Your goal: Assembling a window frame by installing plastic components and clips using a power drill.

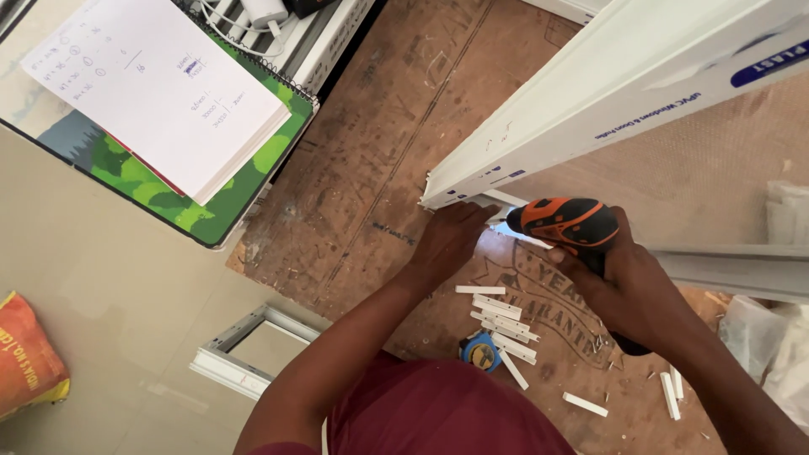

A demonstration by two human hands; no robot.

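1. The white window profile (590, 93) lies slanted across the brown bench (379, 168), its cut end near the bench's middle, which puts that end within reach of both hands.
2. The left hand (451, 240) presses flat against the profile's cut end, fingers spread, apparently to steady it; the grip is open, holding nothing.
3. The right hand (624, 282) is closed around an orange-and-black cordless drill (563, 223), whose nose points at the profile's end, just beside the left fingertips.
4. Below the profile's end lie short white offcuts (501, 316) and a blue tape measure (480, 350), close to the forearms.
5. A second grey-white profile (733, 270) runs right of the drill.
6. A notepad (160, 93) sits well left of the profile.
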